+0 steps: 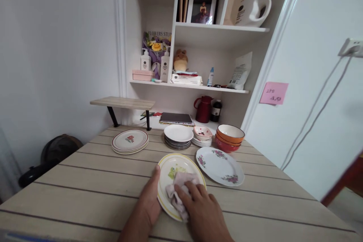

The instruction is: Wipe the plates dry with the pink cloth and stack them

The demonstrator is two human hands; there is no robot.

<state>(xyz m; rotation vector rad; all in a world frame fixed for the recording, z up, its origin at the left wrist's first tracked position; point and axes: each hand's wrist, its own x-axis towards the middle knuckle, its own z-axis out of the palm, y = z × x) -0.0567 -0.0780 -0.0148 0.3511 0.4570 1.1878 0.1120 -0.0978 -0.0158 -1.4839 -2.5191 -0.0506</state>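
A white plate with a yellow rim [172, 163] lies on the wooden table [85, 185] in front of me. My left hand [150, 200] grips its left edge, thumb up along the rim. My right hand [202, 211] presses a crumpled pinkish cloth [177, 193] onto the plate, fingers curled over it. A flowered white plate [220, 165] lies just to the right, apart from my hands.
Further back stand a stack of red-rimmed plates [130, 141], a stack of white and dark plates [178, 136], a small pink bowl on saucers [202, 134] and stacked orange and red bowls [229, 137]. Shelves, a red jug [203, 109] and a small bench [123, 103] line the wall.
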